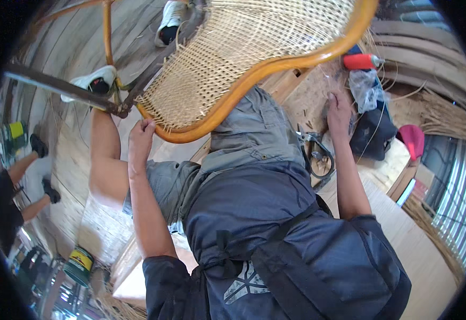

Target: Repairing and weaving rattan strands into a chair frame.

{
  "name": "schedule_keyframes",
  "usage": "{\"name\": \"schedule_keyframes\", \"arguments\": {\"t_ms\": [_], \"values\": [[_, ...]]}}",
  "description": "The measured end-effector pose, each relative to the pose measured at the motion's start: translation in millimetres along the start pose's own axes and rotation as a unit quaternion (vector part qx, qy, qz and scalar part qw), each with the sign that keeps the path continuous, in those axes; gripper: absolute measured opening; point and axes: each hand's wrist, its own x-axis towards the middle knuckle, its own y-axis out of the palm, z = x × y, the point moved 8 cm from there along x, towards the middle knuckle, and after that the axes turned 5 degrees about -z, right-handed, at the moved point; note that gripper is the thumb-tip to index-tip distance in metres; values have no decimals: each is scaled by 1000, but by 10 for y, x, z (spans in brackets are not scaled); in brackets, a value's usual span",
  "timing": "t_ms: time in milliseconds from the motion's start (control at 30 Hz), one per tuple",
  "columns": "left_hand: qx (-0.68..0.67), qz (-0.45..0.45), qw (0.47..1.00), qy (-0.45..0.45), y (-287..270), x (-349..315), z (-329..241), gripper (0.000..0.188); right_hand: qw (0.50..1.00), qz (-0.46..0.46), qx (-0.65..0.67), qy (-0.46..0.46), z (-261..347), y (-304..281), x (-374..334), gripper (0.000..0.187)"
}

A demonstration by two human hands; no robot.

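Note:
A woven cane panel (190,80) in a curved, glossy orange-brown wooden frame (238,96) spans the top middle, tilted above my lap. Loose cane ends stick out along its left edge. My left hand (141,137) is closed at the frame's lower left corner, thumb and fingers pinching the rim there. Off to the right, my right hand (340,112) is held apart from the panel, over the wooden bench. Its fingers are drawn together; whatever they hold is too small to make out. Scissors with black handles (318,154) lie just below that hand.
By my right hand are a clear plastic bag (365,85), a red bottle (359,61), a dark cloth item (372,133) and a pink cap (412,141). Cane bundles (451,114) lie far right. A dark metal bar (62,88) juts in from the left; another person (6,200) sits beyond.

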Motion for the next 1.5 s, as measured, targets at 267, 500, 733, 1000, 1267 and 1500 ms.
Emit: {"name": "schedule_keyframes", "arguments": {"t_ms": [267, 500, 733, 1000, 1267, 1500], "values": [[0, -3, 1000, -22, 76, -50, 0, 24, 995, 26, -67, -64, -630, 546, 741, 21], [5, 40, 997, -58, 155, -21, -63, 21, 957, -87, -224, -163, -598, 139, 589, 21], [133, 83, 988, 10, -43, 122, -298, 27, 961, 247, -66, 105, -898, -45, -1016, 25], [-52, -12, 983, -176, -235, 93, 104, 31, 918, 315, -123, 205, -834, -96, -2251, 20], [-100, -33, 990, 92, -139, -551, -1213, 46, 935, 278, 221, 9, 857, -143, -1226, 23], [-112, 91, 962, 231, 90, -1152, -1932, 46, 643, 540, 537, -80, 3072, 517, -1150, 25]]}}
